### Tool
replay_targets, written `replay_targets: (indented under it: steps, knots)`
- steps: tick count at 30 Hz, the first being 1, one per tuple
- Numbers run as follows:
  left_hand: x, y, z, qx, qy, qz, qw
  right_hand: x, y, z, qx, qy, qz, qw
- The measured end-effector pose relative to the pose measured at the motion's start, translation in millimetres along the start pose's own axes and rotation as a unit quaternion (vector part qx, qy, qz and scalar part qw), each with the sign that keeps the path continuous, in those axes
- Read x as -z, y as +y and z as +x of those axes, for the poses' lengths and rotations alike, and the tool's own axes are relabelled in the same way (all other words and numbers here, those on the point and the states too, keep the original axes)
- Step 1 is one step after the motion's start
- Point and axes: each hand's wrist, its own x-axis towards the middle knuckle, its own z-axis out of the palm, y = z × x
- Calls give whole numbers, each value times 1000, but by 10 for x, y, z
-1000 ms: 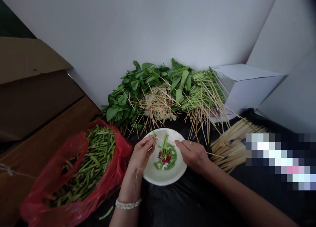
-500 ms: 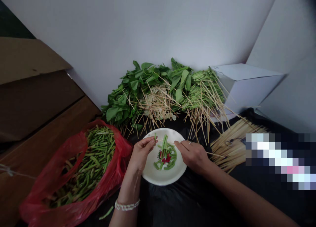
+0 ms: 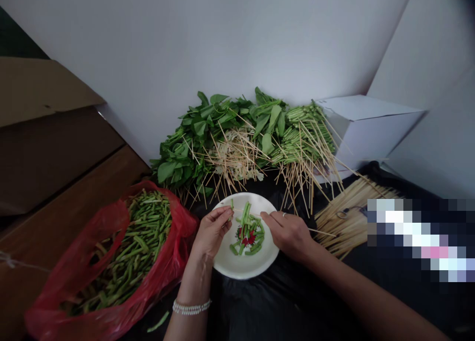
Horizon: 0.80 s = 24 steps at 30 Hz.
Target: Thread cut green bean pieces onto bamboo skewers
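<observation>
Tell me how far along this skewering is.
Done: a heap of skewered green leaves and beans. In hand: left hand and right hand hold a wooden skewer over a round white plate. Left: cut green beans in a red plastic bag, bare wooden skewers bundled.

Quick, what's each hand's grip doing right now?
Left grip: closed, pinching a cut green bean.
Right grip: closed, holding a bamboo skewer by its end.
</observation>
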Motion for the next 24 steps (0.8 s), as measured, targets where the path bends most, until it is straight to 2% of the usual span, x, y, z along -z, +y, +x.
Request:
replay_targets:
  steps: [8, 17, 24]
  knots:
    - [24, 14, 5, 22, -21, 11, 999, 18, -2, 9, 8, 9, 10, 1000]
    - [7, -9, -19, 20, -30, 25, 999, -16, 7, -21, 1, -2, 29, 1000]
    - [-57, -91, -28, 26, -77, 55, 995, -17, -6, -16, 1, 1, 26, 1000]
